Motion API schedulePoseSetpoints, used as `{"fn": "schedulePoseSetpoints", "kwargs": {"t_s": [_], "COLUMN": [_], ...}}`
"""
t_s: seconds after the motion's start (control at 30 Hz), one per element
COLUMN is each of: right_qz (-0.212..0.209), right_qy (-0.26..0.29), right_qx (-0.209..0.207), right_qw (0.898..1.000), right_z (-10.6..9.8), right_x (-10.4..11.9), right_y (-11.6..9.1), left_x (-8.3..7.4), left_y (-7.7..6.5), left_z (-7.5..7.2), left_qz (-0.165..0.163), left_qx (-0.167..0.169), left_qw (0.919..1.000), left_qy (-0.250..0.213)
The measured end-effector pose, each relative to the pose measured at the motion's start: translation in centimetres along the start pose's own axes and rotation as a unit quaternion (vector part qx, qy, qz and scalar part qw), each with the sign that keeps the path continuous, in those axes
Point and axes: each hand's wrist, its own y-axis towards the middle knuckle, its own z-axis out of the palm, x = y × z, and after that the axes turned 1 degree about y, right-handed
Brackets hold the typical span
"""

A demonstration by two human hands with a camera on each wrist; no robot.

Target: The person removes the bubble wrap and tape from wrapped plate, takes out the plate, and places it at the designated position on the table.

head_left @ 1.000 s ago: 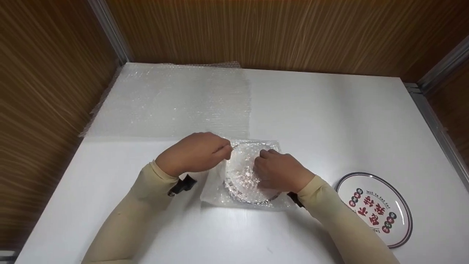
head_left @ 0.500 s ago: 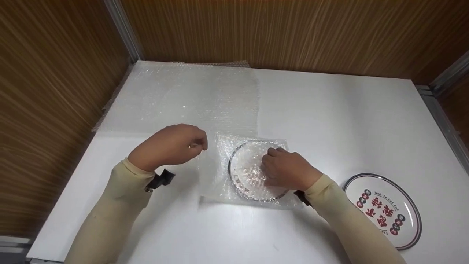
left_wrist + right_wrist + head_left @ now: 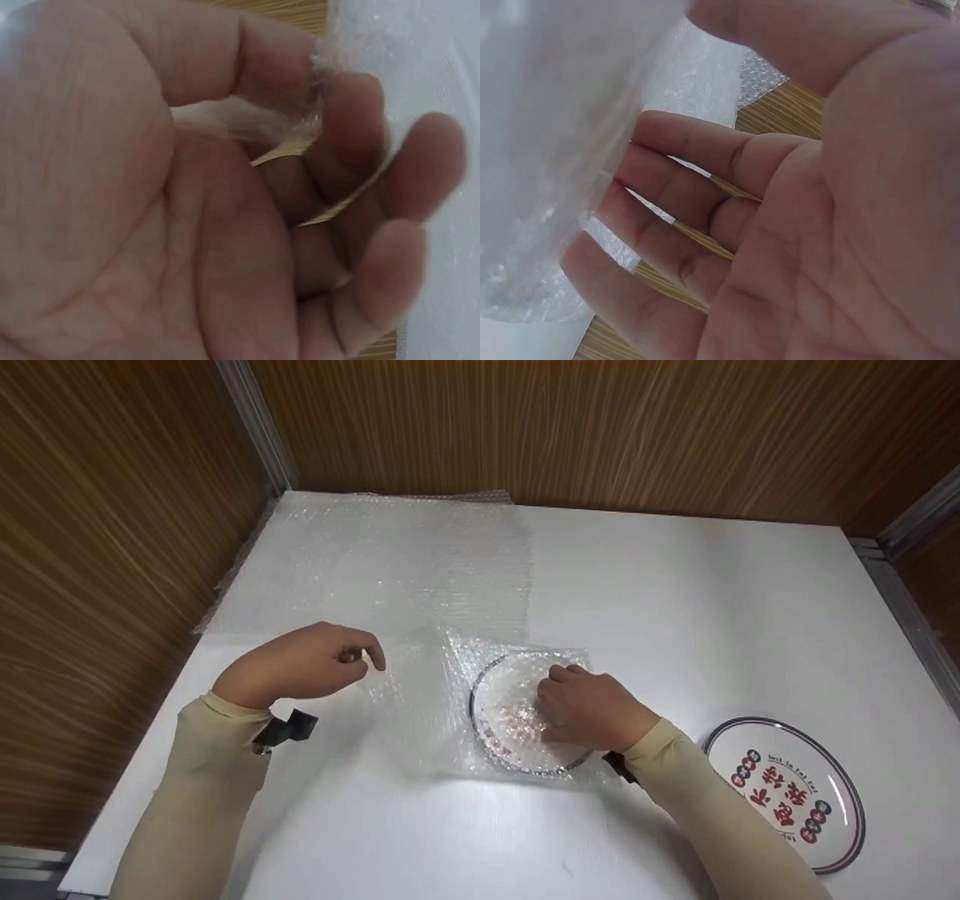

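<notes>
Right grip, 4 fingertips against clear bubble wrap, wood-grain panel behind

Table: plain white. Bubble sheets at the far left corner: clear, finely bubbled. Uncovered plate toward the right edge: white; dark rim; red lettering; red and dark discs. Covered plate, midway between side edges: white, dark-rimmed, reddish print under clear wrap. Sleeves: beige. Walls: brown wood grain.
</notes>
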Motion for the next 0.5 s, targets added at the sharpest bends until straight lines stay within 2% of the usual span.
{"fn": "schedulePoseSetpoints", "kwargs": {"t_s": [0.17, 0.37, 0.5], "right_qz": [-0.013, -0.049, -0.051], "right_qy": [-0.015, -0.080, -0.078], "right_qx": [-0.010, -0.014, -0.020], "right_qw": [1.000, 0.995, 0.995], "right_z": [0.1, 0.0, 0.1], "right_x": [0.0, 0.2, 0.3], "right_y": [-0.1, -0.1, -0.1], "left_x": [1.3, 2.7, 3.9], "left_y": [-0.4, -0.4, -0.1], "left_z": [-0.1, -0.1, 0.4], "left_qz": [0.017, -0.015, -0.040], "left_qx": [-0.002, 0.026, 0.066], "left_qw": [0.9997, 0.9994, 0.9969], "left_qy": [-0.015, -0.016, -0.016]}}
